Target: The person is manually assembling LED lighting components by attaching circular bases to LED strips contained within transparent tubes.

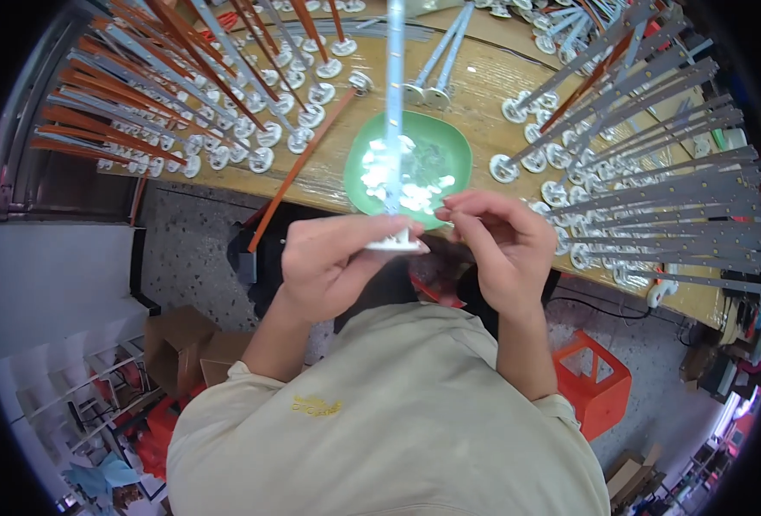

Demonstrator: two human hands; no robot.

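We are watching one strip [394,95] in work at the centre of the frame, rising from a base [393,244] just below the bowl [354,168]. The left hand [316,267] is pinching the base between thumb and fingers, and the fingertips are hiding the joint, so we are not confirming a full seating. The right hand [511,249] is hovering at the bowl's lower right edge, its thumb and forefinger drawn narrow; we cannot tell whether they are meeting or gripping a small piece.

Progress, by our judgement: work is running well along, with many strips already standing on bases in two clusters. Orange strips [96,107], mixed with grey, are crowding the upper left; grey strips [681,215] are filling the right. We are not settling which cluster is finished (both look alike at the foot). The unit in hand is appearing partly done, and the pieces [416,196] remaining in the bowl are suggesting more to do.

Materials: the strip is looking thin, flat and pale blue-grey, dotted with small yellowish squares. The base is showing as a white disc, probably plastic. The bowl is presenting smooth green walls and rounded corners; its pieces are glaring white, blurring their outlines. Beneath, the table [483,95] is showing wood grain under a glossy, wrinkled film.
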